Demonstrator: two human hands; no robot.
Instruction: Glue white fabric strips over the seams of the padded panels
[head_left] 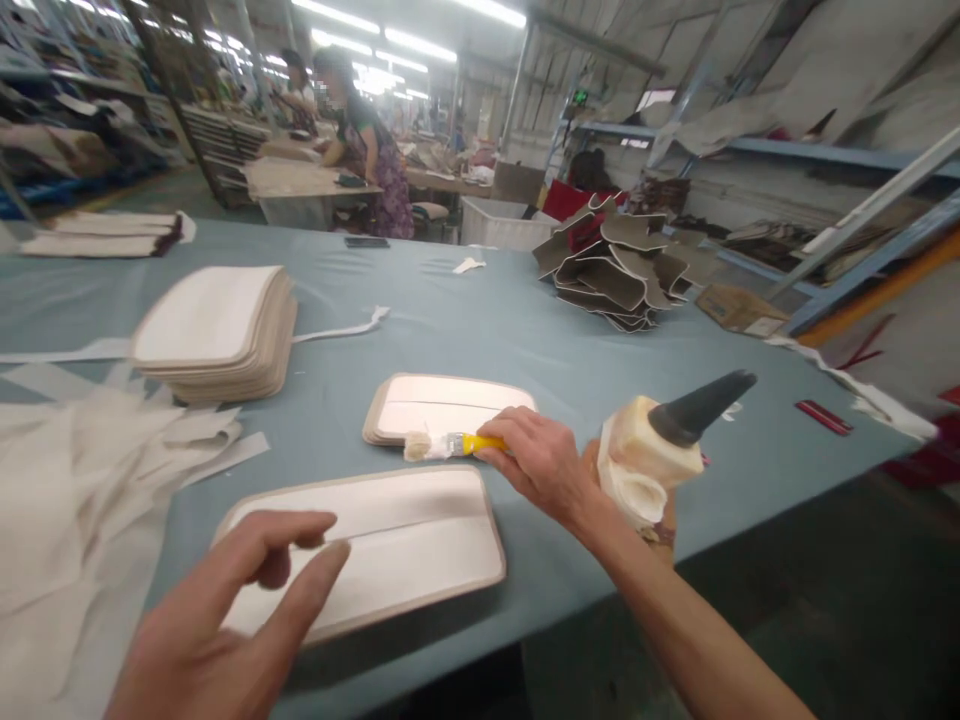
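The right hand (541, 462) is closing its grip on the yellow handle of a small brush (450, 445), whose pale, glue-caked bristles are pointing left and lying at the near edge of a small stack of pads (442, 405). The left hand (225, 620) is hovering with its fingers spread apart, gripping nothing, the fingertips just over the near-left corner of a cream pad (390, 545) that is lying flat on the counter (525, 330). This pad is rectangular with rounded corners, a tan bound edge and a seam running across its middle. Just beside the right wrist, a glue bottle (652, 455) is standing tilted, its dark cone nozzle pointing up and right, its body crusted with dried glue; how full it is cannot be made out. Farther left, a taller stack of cream pieces (217, 330) is sitting among loose fabric strips (97, 470). Well apart, at the far right of the counter, a heap of grey curled pieces (615, 265) is resting. In the background, a person (367, 150) is standing at another table.
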